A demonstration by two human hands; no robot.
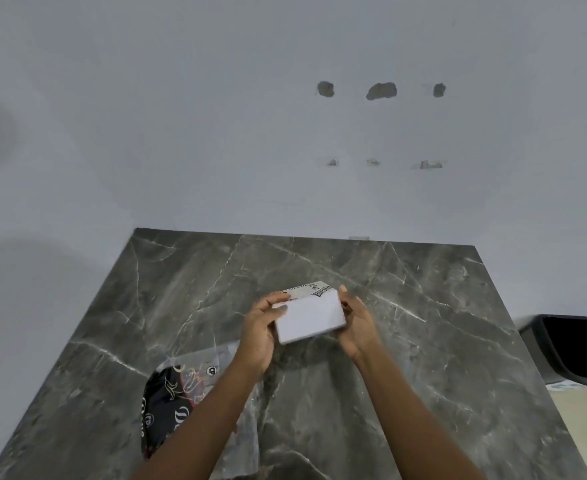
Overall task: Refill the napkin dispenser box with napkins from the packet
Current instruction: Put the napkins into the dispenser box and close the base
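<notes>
A white stack of napkins (pixel 310 320) is held above the middle of the dark marble table (pixel 423 341). My left hand (pixel 262 336) grips its left end and my right hand (pixel 356 325) grips its right end. Just behind the stack, a patterned white box with dark print (pixel 307 289) shows, mostly hidden by the napkins; this looks like the dispenser box. The napkin packet (pixel 174 393), clear plastic with black and red print, lies crumpled on the table near the front left, partly under my left forearm.
A plain grey wall with several patched holes (pixel 381 91) rises behind the table. A black bin (pixel 572 348) stands on the floor to the right of the table. The table's left edge runs diagonally toward the front.
</notes>
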